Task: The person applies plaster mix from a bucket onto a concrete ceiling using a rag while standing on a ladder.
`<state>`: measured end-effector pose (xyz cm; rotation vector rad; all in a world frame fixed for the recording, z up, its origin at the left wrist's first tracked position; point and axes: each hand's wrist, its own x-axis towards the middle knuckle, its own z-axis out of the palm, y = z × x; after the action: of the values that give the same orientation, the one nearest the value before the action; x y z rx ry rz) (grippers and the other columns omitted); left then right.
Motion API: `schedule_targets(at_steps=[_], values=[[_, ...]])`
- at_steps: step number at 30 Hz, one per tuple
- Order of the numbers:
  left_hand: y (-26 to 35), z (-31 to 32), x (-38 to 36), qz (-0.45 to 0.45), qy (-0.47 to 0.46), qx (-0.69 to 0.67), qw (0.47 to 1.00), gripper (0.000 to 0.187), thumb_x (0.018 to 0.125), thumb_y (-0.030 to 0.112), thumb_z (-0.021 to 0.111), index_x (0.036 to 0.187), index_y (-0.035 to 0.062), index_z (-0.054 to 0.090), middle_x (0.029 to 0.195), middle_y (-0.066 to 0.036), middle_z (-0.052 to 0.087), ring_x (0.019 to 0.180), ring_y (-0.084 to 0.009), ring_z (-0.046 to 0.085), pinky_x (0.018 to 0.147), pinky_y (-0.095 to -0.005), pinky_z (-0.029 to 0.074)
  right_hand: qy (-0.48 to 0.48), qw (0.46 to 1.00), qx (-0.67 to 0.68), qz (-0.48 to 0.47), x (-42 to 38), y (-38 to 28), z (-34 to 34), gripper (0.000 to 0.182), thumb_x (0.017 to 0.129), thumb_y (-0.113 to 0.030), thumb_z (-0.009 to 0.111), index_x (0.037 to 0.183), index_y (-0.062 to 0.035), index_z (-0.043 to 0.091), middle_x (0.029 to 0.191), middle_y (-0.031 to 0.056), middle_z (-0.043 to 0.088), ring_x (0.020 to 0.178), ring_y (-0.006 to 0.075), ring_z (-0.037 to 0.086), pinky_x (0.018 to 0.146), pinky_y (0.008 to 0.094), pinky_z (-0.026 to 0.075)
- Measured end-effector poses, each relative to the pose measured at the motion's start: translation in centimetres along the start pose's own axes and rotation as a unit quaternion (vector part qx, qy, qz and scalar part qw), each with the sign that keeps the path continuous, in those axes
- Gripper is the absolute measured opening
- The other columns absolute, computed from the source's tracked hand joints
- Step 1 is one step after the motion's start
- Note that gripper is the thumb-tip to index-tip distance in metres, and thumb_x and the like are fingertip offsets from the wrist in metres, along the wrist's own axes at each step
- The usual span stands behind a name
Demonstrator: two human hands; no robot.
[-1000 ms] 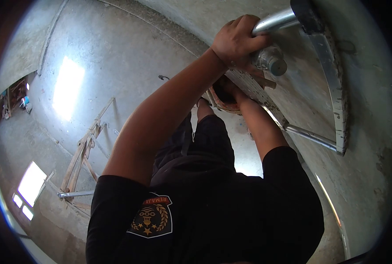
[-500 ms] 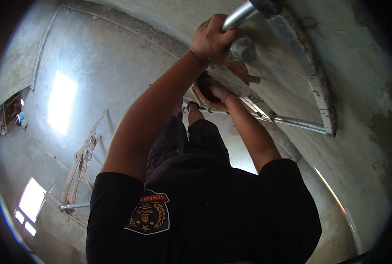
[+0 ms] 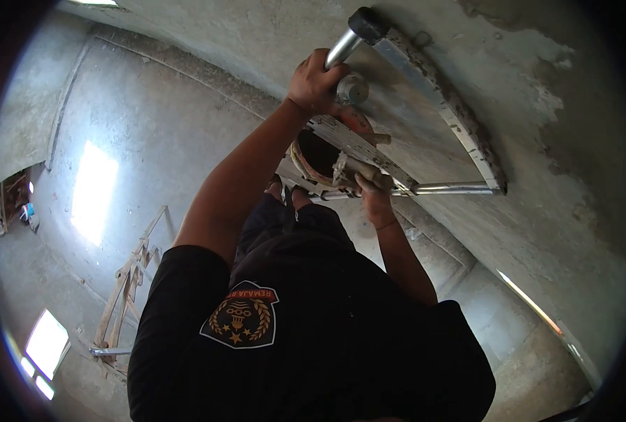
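My left hand (image 3: 316, 83) is wrapped round the shiny metal tube (image 3: 342, 49) of a ladder-like frame, just below its black end cap (image 3: 368, 25). My right hand (image 3: 375, 184) is closed on a grey, mortar-smeared thing (image 3: 352, 167) with a rough pale end; its exact kind I cannot tell. That end sits at the rim of a round reddish bucket (image 3: 299, 159), whose inside is dark. A speckled pale bar (image 3: 359, 149) of the frame crosses over the bucket. Beside my left hand is a round grey bottle-like thing (image 3: 353, 88).
A rough grey wall (image 3: 538, 162) rises on the right, with damp patches. The frame's curved side rail (image 3: 443, 105) stands close to it. A wooden trestle (image 3: 131, 278) is on the concrete floor at left. A short wooden stick (image 3: 378, 138) juts out beside the bucket.
My right hand has come up out of the bucket with the grey mortar-smeared thing in it. My left hand keeps its grip on the tube. The view has shifted a little.
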<state>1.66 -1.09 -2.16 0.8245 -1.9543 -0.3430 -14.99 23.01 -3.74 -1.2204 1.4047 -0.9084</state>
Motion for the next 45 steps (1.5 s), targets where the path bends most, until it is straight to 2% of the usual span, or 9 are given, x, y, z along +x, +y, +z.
schedule_targets(at_steps=[2,6,25,32,35,39,42,44,45], values=[[0.1,0.0,-0.1,-0.003,-0.003,0.003,1.000,0.065,0.045,0.038,0.083,0.104,0.0196,0.062,0.105,-0.015,0.054,0.090,-0.0363,0.061,0.074,-0.0460,0.053,0.151,0.860,0.439,0.213,-1.2,0.0,0.0,0.044,0.090,-0.004,0.060,0.132,-0.0098,0.051,0.130,0.0086,0.057,0.121,0.0211,0.054,0.102,0.0376,0.045],[0.1,-0.1,-0.1,-0.007,-0.015,0.012,1.000,0.070,0.040,0.037,0.085,0.103,0.0193,0.061,0.105,-0.015,0.053,0.090,-0.0365,0.061,0.075,-0.0460,0.053,0.078,0.837,0.525,0.130,-1.7,-3.6,-0.2,0.045,0.091,-0.009,0.059,0.135,-0.0102,0.046,0.134,0.0084,0.054,0.124,0.0252,0.053,0.101,0.0450,0.046],[-0.7,0.6,-1.0,-0.032,-0.028,0.030,0.999,0.066,0.046,0.037,0.087,0.102,0.0150,0.061,0.101,-0.018,0.051,0.088,-0.0390,0.059,0.072,-0.0480,0.052,0.124,0.827,0.538,0.107,-2.8,-3.2,1.3,0.037,0.092,-0.007,0.055,0.128,-0.0025,0.051,0.127,0.0109,0.059,0.117,0.0272,0.057,0.099,0.0474,0.046],[-0.4,0.6,-0.9,-0.035,-0.032,0.029,0.998,0.062,0.049,0.030,0.086,0.103,0.0139,0.059,0.103,-0.018,0.051,0.087,-0.0398,0.059,0.071,-0.0480,0.051,0.133,0.839,0.525,0.044,-2.9,-11.7,-0.4,0.035,0.091,-0.005,0.058,0.126,-0.0015,0.053,0.126,0.0124,0.059,0.118,0.0274,0.056,0.103,0.0462,0.044],[0.1,0.1,-0.5,-0.035,-0.032,0.022,0.999,0.061,0.050,0.031,0.086,0.103,0.0139,0.059,0.104,-0.018,0.051,0.087,-0.0396,0.059,0.071,-0.0484,0.051,0.133,0.861,0.489,-0.043,-2.8,-15.2,-2.0,0.032,0.090,-0.004,0.058,0.122,-0.0014,0.056,0.125,0.0133,0.059,0.118,0.0275,0.056,0.104,0.0453,0.044],[-0.2,0.5,-0.8,-0.030,-0.025,0.019,0.999,0.062,0.050,0.032,0.086,0.103,0.0142,0.059,0.104,-0.018,0.051,0.087,-0.0395,0.059,0.072,-0.0488,0.051,0.255,0.897,0.186,-0.310,-1.8,-21.6,-4.5,0.030,0.089,-0.001,0.059,0.119,0.0030,0.060,0.120,0.0169,0.060,0.115,0.0239,0.057,0.102,0.0407,0.043],[-0.1,0.5,-0.8,-0.035,-0.016,0.004,0.999,0.063,0.050,0.033,0.086,0.104,0.0142,0.059,0.104,-0.018,0.051,0.088,-0.0394,0.059,0.072,-0.0488,0.051,0.291,0.901,-0.012,-0.322,-1.5,-26.2,-7.0,0.028,0.090,-0.001,0.059,0.117,0.0057,0.062,0.118,0.0181,0.060,0.112,0.0252,0.057,0.099,0.0388,0.044],[-0.1,0.4,-0.6,-0.026,-0.021,0.017,0.999,0.062,0.050,0.031,0.086,0.103,0.0139,0.059,0.104,-0.018,0.051,0.087,-0.0391,0.059,0.071,-0.0481,0.051,0.367,0.765,-0.256,-0.464,-0.3,-28.7,-7.7,0.027,0.088,-0.006,0.064,0.112,0.0057,0.065,0.115,0.0181,0.062,0.107,0.0265,0.058,0.092,0.0375,0.048],[-0.1,0.3,-0.5,-0.027,-0.020,0.015,0.999,0.062,0.050,0.031,0.086,0.103,0.0139,0.059,0.104,-0.018,0.051,0.087,-0.0391,0.059,0.071,-0.0481,0.051,0.366,0.764,-0.259,-0.464,-0.1,-30.0,-8.1,0.027,0.088,-0.006,0.064,0.112,0.0057,0.065,0.115,0.0181,0.062,0.107,0.0265,0.058,0.092,0.0375,0.048]])
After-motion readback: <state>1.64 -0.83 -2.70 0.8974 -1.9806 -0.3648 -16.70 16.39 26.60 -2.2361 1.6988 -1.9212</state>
